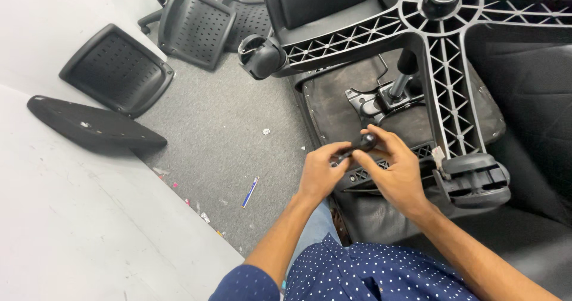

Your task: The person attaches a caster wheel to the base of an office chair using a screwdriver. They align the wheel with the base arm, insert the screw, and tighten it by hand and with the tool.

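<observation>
- Hands met above the overturned chair base (441, 68): left hand (319, 173) and right hand (396, 170), forearms angled inward.
- Fingers of both pinched a small black caster stem (360, 145) between them.
- Caster (261, 56) sat on one base arm; loose seat panels (116, 68) lay on the carpet (238, 140).

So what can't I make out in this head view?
- Small black part: mostly covered by the fingers of the left hand and right hand, so its shape is unclear.
- Chair base: arms cut off by the top and right edges.
- Seat underside: partly hidden behind the base.
- Floor litter: too small to identify.
</observation>
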